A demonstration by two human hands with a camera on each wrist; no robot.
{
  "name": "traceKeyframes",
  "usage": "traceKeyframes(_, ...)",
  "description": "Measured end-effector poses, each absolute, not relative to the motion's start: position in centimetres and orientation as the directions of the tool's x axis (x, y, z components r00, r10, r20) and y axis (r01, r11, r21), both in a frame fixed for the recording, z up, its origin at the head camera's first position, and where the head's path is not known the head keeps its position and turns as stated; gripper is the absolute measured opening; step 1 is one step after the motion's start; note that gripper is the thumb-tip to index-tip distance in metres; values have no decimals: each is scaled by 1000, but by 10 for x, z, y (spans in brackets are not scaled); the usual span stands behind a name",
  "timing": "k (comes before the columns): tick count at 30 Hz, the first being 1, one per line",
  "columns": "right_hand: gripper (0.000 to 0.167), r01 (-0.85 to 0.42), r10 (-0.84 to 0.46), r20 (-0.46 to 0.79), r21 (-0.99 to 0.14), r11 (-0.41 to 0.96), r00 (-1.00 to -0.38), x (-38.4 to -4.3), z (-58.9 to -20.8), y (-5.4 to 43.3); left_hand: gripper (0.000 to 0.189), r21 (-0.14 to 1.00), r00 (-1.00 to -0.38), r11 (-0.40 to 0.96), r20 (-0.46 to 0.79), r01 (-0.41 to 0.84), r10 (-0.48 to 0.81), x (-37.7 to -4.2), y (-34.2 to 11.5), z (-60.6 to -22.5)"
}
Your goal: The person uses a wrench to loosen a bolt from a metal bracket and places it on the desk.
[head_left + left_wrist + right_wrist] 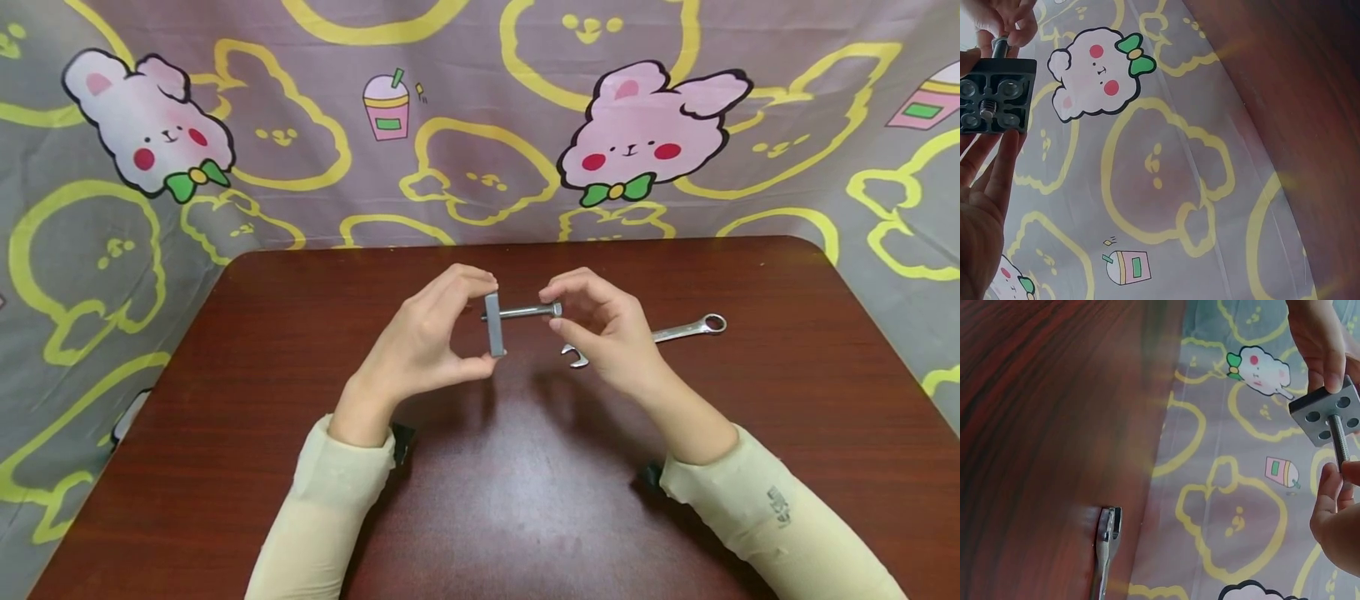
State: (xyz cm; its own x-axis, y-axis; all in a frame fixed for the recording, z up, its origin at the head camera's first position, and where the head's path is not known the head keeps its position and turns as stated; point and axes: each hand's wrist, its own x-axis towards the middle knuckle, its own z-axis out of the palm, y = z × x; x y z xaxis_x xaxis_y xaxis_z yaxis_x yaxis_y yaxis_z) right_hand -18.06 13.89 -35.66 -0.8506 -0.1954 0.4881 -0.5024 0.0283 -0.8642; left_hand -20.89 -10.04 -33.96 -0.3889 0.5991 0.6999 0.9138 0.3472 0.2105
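1 wrench (678,332) on a reddish-brown table (495,508)

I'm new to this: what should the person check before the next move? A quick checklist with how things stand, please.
1. Left hand grips the square plate by its edges: ok.
2. Right hand pinches the bolt at its head end: ok.
3. Bolt tip pokes through the plate's middle: ok.
4. Bolt head sits against the plate: not ok, bare shaft shows between.
5. Threads bite in the plate: cannot tell.
6. Wrench lies nearby on the table: ok.
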Motion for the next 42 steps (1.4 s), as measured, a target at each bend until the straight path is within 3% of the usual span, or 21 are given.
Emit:
traceKeyframes(9, 30, -425, -204, 397, -898, 115, -895, -184, -357, 139, 63, 232, -404, 349, 705, 908, 583, -207, -106, -339)
traceKeyframes(17, 24, -400, -239, 391, -917, -14, -889, -183, -360, 142, 62, 237, -399, 335, 700, 912, 592, -208, -105, -341)
traceKeyframes(21, 15, -346, -197, 333, -938, 35, -922, -183, -357, 143, 61, 222, -388, 334, 701, 916, 599, -207, -104, -340)
traceKeyframes(29, 23, -232, -193, 203, -962, 145, -960, -187, -357, 143, 60, 177, -363, 345, 706, 922, 608, -207, -102, -340)
traceKeyframes(35, 17, -261, -216, 226, -954, 149, -950, -186, -358, 145, 60, 166, -359, 349, 705, 922, 612, -206, -102, -342)
traceKeyframes(42, 22, -342, -256, 298, -928, 148, -920, -183, -359, 148, 60, 171, -367, 355, 697, 919, 616, -206, -103, -343)
